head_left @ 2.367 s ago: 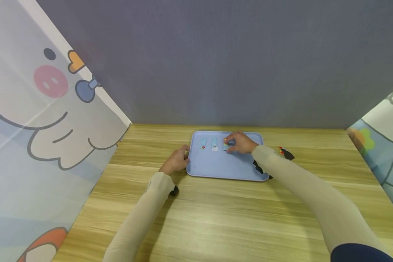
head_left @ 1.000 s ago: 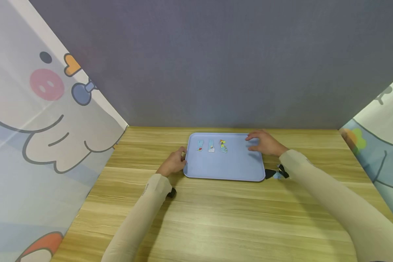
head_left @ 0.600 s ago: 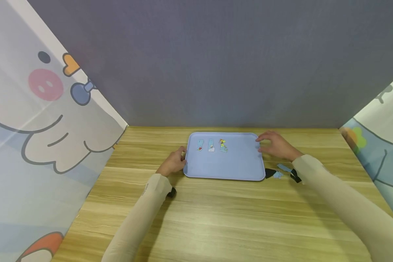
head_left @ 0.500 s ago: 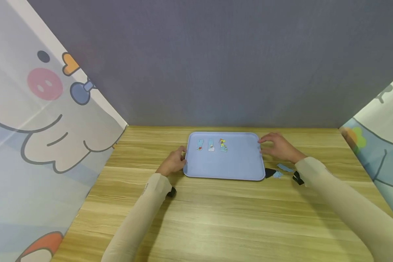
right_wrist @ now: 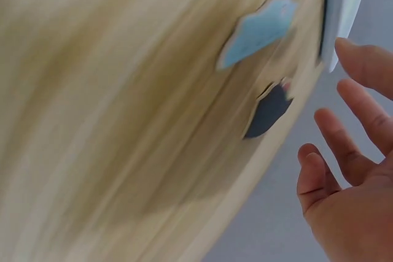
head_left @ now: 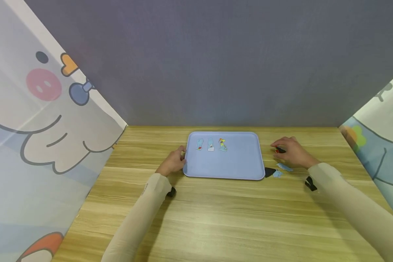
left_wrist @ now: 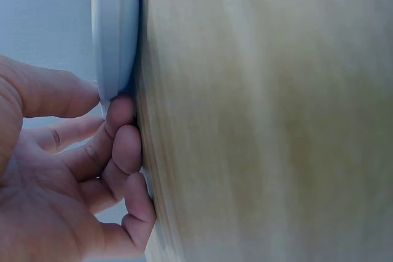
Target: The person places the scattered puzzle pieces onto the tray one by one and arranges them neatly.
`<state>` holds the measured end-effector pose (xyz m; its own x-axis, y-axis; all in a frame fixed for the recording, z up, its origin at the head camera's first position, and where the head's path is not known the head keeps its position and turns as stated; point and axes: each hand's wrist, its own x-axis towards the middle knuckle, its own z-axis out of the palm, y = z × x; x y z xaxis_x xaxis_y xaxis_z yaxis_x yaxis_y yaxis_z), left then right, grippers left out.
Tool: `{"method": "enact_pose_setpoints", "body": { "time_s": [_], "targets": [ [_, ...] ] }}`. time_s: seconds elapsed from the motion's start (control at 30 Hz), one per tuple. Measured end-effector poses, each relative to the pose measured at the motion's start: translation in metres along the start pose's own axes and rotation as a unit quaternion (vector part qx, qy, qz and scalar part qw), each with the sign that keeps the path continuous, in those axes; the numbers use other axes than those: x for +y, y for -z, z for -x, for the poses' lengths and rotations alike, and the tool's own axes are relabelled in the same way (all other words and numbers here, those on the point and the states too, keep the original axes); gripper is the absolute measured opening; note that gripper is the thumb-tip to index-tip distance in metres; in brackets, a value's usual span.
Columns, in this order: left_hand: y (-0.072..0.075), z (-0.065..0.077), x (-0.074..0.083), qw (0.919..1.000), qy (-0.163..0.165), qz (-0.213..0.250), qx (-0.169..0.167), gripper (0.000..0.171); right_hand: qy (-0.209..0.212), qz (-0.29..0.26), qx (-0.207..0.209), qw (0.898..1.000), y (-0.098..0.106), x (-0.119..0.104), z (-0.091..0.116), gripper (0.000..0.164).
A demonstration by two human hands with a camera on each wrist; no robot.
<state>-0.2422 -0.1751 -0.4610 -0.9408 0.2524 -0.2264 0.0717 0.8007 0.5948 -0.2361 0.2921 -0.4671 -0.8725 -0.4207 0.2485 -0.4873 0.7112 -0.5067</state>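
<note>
My left hand (head_left: 173, 161) holds the left edge of a light blue tray (head_left: 229, 165). In the left wrist view, the thumb (left_wrist: 61, 95) lies on the tray's rim (left_wrist: 116, 29) and the curled fingers sit against its outer side. Right of the tray, my right hand (head_left: 294, 153) hovers with fingers spread around a small black-and-red flat cut-out piece (head_left: 280, 150). The right wrist view shows that dark piece (right_wrist: 268, 113) lying on the table, apart from the fingers (right_wrist: 341, 145). Three flat cut-outs, two light blue (head_left: 199, 144) and one with yellow (head_left: 223, 145), lie in a row on the tray.
Beside the tray's lower right corner lie a black piece (head_left: 269, 172) and light blue pieces (head_left: 285, 167). A grey partition (head_left: 216, 65) stands behind the wooden table (head_left: 216, 218). Cartoon-printed panels (head_left: 46, 145) flank it. Black wrist devices (head_left: 310, 183) show under the sleeves.
My right hand has withdrawn from the yellow cut-out on the tray, moved right past the tray's edge, and come over the black-and-red piece. My left hand has stayed at the tray's left edge.
</note>
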Motion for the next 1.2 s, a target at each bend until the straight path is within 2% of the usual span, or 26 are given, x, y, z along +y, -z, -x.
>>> {"method": "enact_pose_setpoints", "body": {
  "time_s": [0.17,0.53,1.03,1.2],
  "targets": [
    [0.0,0.001,0.001,1.0,0.0,-0.001,-0.001,0.041,-0.017,0.005,-0.005,1.0,0.006,0.007,0.005,0.035],
    [0.0,-0.001,-0.001,0.9999,-0.008,-0.008,0.001,0.04,-0.04,0.024,-0.064,0.997,0.009,0.017,0.009,0.036],
    [0.0,0.0,0.001,0.9999,-0.011,0.001,0.001,0.04,-0.073,0.025,-0.082,0.994,0.011,0.016,0.007,0.036],
    [0.0,0.0,-0.001,0.9999,-0.01,-0.005,0.003,0.04,-0.081,0.027,-0.071,0.994,0.012,0.014,0.007,0.042]
  ]
}}
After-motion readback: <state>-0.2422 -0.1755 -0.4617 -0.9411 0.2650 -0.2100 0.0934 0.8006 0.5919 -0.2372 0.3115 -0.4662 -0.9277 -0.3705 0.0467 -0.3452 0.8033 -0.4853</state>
